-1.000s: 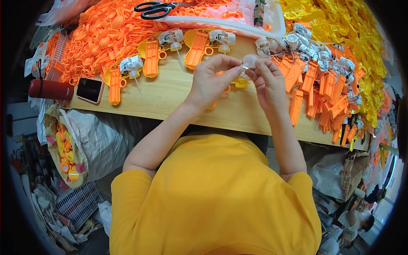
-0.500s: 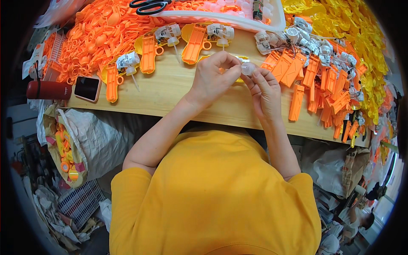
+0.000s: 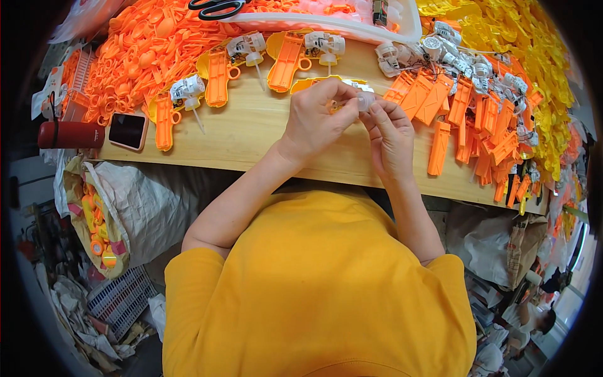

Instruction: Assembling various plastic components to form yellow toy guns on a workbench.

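A small round translucent plastic piece [image 3: 365, 100] is pinched between thumb and finger of my right hand [image 3: 392, 138], above the table. The curled left hand [image 3: 314, 119] meets it from the other side, thumb against its edge; the fingertips are partly hidden. Behind the hands lies an orange and yellow part [image 3: 306, 84], mostly covered. In a row to the left rest several toy-gun halves: one with an orange grip [image 3: 289, 63], another orange one [image 3: 218, 78] and a third [image 3: 164, 122]. Each has a white motor unit [image 3: 187, 92] with a thin pale stick.
Orange parts [image 3: 151, 50] are heaped at the back left, yellow ones [image 3: 502, 38] at the back right. A white tray [image 3: 411, 31] and black scissors [image 3: 220, 9] sit behind. Loose orange covers [image 3: 440, 147] pile rightward. A phone [image 3: 129, 131] and red flask [image 3: 70, 135] stand left.
Both hands stay close together, with the translucent piece turned slightly and shifted a little. More of the orange and yellow part shows behind the left hand.
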`<state>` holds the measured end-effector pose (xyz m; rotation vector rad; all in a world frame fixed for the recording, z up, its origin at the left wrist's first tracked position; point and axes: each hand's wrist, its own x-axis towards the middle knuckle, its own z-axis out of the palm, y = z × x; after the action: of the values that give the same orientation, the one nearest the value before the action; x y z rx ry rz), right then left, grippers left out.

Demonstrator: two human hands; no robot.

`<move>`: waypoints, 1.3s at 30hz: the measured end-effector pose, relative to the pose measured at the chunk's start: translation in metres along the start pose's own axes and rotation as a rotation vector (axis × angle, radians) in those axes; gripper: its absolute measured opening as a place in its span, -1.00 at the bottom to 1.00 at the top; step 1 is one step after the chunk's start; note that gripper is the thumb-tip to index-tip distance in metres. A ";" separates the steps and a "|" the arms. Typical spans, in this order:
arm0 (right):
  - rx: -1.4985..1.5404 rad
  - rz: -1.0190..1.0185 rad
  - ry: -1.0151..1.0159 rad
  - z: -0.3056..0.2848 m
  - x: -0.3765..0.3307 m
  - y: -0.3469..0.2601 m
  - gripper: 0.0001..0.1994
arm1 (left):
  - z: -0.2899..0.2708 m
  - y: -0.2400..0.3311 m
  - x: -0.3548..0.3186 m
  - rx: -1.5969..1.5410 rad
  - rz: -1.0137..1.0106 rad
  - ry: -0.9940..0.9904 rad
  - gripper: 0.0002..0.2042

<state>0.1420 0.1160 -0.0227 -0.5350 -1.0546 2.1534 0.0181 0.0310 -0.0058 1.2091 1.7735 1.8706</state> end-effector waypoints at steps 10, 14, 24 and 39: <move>-0.041 -0.061 0.021 0.000 -0.004 0.004 -0.91 | 0.002 0.003 -0.004 0.074 0.135 -0.010 -0.93; -0.058 -0.078 0.013 -0.001 -0.005 0.004 -0.92 | 0.004 0.003 -0.005 0.083 0.181 -0.005 -0.92; -0.201 -0.165 -0.027 0.001 -0.006 -0.005 -0.95 | -0.003 -0.004 -0.005 -0.195 -0.106 -0.130 -0.81; -0.729 -0.421 -0.120 0.006 -0.011 -0.001 -0.89 | -0.024 -0.008 0.000 0.334 0.367 -0.243 -0.63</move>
<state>0.1463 0.1056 -0.0180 -0.4472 -1.8443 1.4123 -0.0017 0.0162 -0.0108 1.9071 1.8717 1.5431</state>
